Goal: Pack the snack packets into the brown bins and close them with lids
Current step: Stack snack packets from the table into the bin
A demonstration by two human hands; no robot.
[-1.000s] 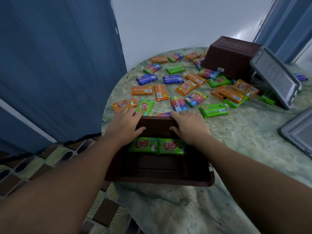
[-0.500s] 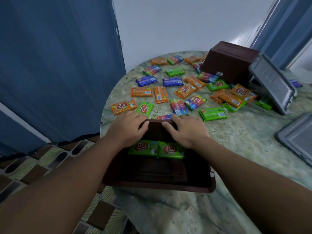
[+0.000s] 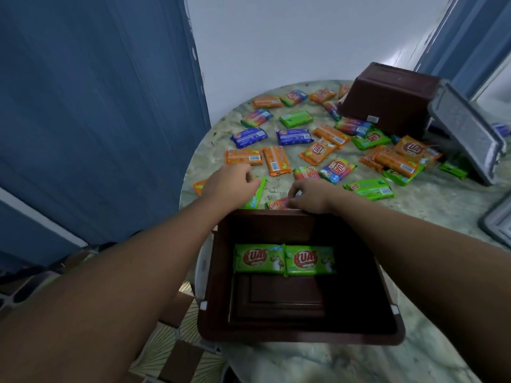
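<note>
The step in hand looks like picking up the next packets for the open brown bin, which sits at the near edge of the tabletop, its near rim hanging slightly past that edge. Both hands are out beyond the bin's far rim. The left hand curls its fingers down onto a green packet lying near the left edge of the tabletop; the right hand pinches a multicoloured packet that lies just beside the bin's far wall.

Inside the bin, two green packets lie flat, side by side and touching, against the far wall (the rest of the floor is bare, so packing has barely begun). They are flat, glossy wrappers with a red oval logo.

The next move, as I judge it, calls for lifting both packets clear of the rim and laying them flat in front of the pair already in.

Many loose packets are scattered across the middle and far side of the tabletop. A second brown bin lies tipped over at the far right, with grey lids near the right edge, none fitted yet.
</note>
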